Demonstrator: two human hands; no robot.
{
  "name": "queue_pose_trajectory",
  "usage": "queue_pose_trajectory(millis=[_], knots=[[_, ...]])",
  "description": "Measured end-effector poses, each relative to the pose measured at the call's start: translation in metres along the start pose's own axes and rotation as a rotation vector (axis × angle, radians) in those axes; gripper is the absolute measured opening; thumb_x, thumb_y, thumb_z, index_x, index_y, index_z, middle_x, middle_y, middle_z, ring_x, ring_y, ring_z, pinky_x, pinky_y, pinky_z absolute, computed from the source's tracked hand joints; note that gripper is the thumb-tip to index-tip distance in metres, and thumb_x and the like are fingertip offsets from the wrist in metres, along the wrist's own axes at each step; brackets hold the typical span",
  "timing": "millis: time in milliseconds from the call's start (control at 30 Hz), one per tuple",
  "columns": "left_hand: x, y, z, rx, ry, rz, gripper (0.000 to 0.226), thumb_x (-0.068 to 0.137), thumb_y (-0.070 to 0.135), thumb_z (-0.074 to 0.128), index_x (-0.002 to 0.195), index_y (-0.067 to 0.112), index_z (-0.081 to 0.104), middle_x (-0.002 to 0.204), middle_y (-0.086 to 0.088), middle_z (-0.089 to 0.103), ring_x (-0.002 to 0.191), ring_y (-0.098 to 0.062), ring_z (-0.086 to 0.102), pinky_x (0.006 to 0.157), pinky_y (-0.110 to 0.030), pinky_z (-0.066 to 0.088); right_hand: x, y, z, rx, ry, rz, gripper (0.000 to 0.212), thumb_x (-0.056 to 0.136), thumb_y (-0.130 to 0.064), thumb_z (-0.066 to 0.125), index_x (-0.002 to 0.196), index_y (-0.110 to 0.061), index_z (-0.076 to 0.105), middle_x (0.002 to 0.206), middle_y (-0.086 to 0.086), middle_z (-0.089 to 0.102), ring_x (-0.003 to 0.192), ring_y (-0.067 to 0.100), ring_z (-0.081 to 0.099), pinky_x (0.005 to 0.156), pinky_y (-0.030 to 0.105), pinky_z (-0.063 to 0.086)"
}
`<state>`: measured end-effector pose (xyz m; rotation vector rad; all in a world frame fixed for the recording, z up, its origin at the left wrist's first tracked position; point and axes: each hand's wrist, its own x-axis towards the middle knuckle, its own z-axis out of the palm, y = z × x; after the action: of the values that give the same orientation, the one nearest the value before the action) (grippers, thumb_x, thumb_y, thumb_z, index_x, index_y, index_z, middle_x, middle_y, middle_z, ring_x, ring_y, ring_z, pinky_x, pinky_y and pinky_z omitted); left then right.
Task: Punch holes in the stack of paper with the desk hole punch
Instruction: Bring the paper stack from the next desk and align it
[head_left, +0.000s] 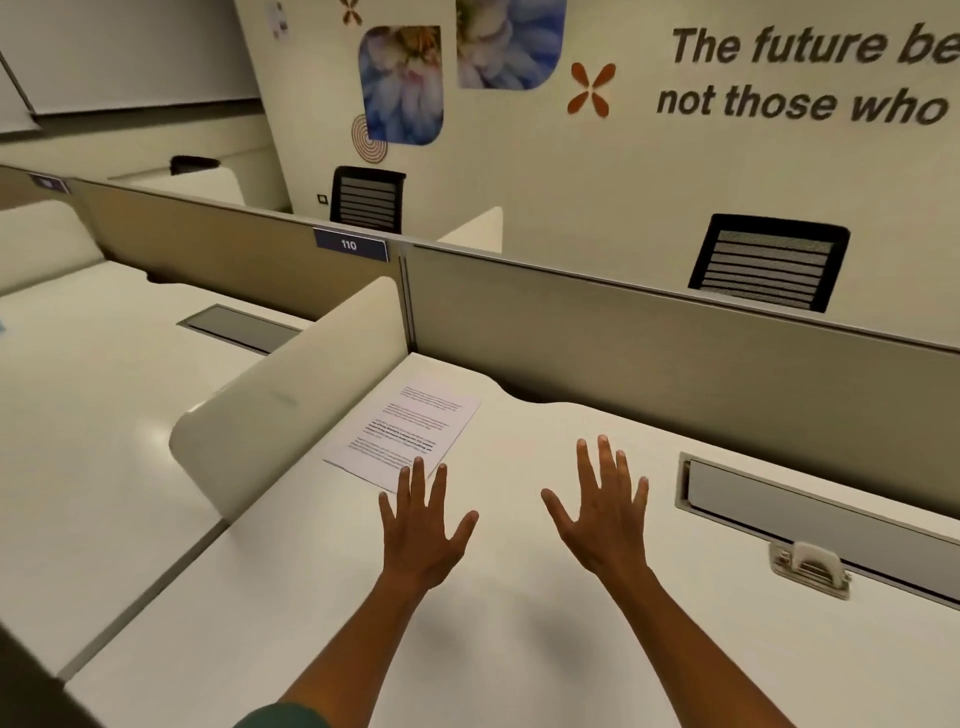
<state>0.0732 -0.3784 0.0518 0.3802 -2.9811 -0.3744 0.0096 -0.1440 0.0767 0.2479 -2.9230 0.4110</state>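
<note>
At the far left a cream, round-cornered side divider panel (291, 395) stands between two white desks. Just right of it, near the back corner of the white desk top (519, 649), lies the stack of white printed paper (402, 434), flat and slightly askew. The left hand (423, 525) is held out with its fingers straight and spread, gripping nothing; its fingertips (418, 462) overlap the near edge of the paper, though whether they touch it or hover above is hard to tell. The right hand (605, 512) is likewise spread and empty, over bare desk. Further right is a long grey cable-tray flap (810, 512) set into the desk, and at its near edge sits the small pale metal desk hole punch (810, 566), well apart from both hands and the paper.
</note>
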Motion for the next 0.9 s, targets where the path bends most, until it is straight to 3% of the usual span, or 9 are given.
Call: queue_pose_trajectory(millis=[533, 900], knots=[[0.145, -0.161, 0.039, 0.03, -0.153, -0.064, 0.089, 0.082, 0.074, 0.016, 0.156, 0.026, 0.002, 0.164, -0.011, -0.007, 0.151, -0.027, -0.009, 0.121, -0.054, 0.001, 0.11, -0.123, 0.147, 0.035, -0.208, 0.044, 0.087, 0.088, -0.072, 0.03, 0.153, -0.028, -0.007, 0.163, 0.001, -0.01, 0.151, 0.026, -0.003, 0.119, 0.053, 0.004], [0.179, -0.195, 0.078, -0.024, -0.108, 0.013, 0.092, 0.08, 0.079, 0.014, 0.156, 0.027, 0.005, 0.164, -0.013, -0.006, 0.152, -0.028, -0.007, 0.121, -0.051, 0.003, 0.214, -0.138, 0.208, 0.11, -0.288, 0.088, 0.092, 0.086, -0.073, 0.038, 0.154, -0.024, 0.0, 0.164, 0.002, 0.002, 0.15, 0.025, 0.006, 0.12, 0.05, 0.007]])
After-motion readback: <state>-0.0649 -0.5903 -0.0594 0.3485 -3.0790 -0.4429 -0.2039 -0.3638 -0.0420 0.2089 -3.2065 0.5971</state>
